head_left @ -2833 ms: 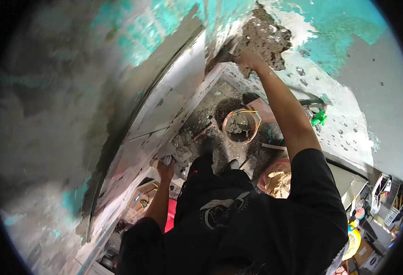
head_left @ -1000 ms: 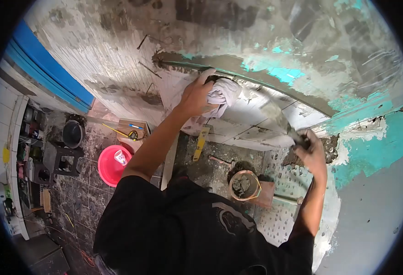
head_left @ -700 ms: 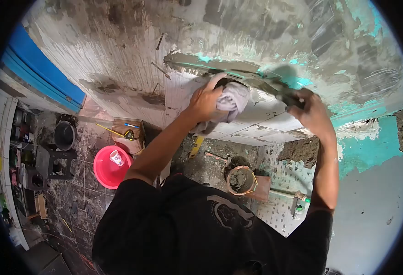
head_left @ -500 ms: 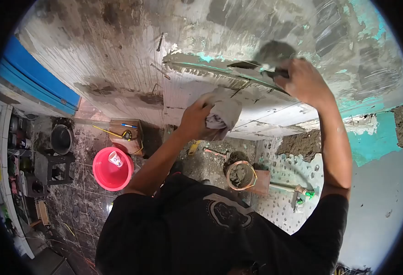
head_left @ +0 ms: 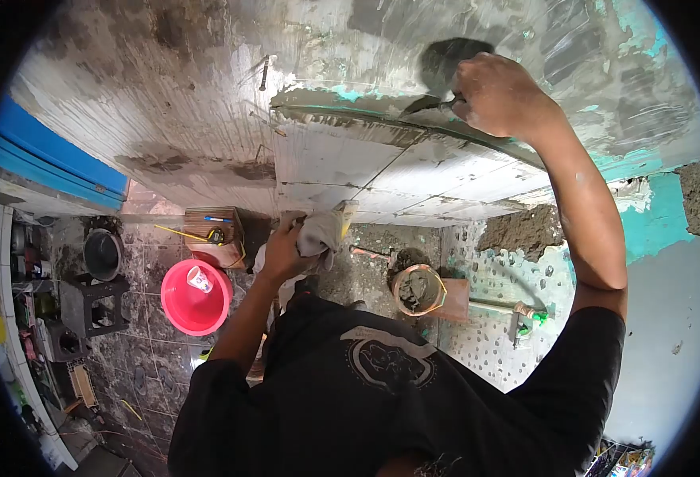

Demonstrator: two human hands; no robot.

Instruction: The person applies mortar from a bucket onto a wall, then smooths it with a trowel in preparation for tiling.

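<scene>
My right hand [head_left: 503, 95] is closed round the handle of a small trowel [head_left: 423, 104], whose dark blade lies against the wall at the top edge of the tiles. A strip of wet grey mortar [head_left: 342, 109] runs along that edge. Below it are white wall tiles [head_left: 338, 155] with dark joints. My left hand [head_left: 285, 248] grips a crumpled light grey cloth [head_left: 319, 234], held low in front of the wall and apart from the tiles.
A bucket of mortar [head_left: 418, 291] stands on the floor near the wall. To the left are a pink basin [head_left: 176, 298] with a paper cup [head_left: 200, 279], a wooden box [head_left: 227, 252] bearing a tape measure [head_left: 216, 235], and a black bucket [head_left: 103, 255]. Nails [head_left: 264, 73] stick out of the wall.
My left hand has moved down and left with the cloth, away from the tiles. My right hand has shifted up and slightly left with the trowel along the tile edge.
</scene>
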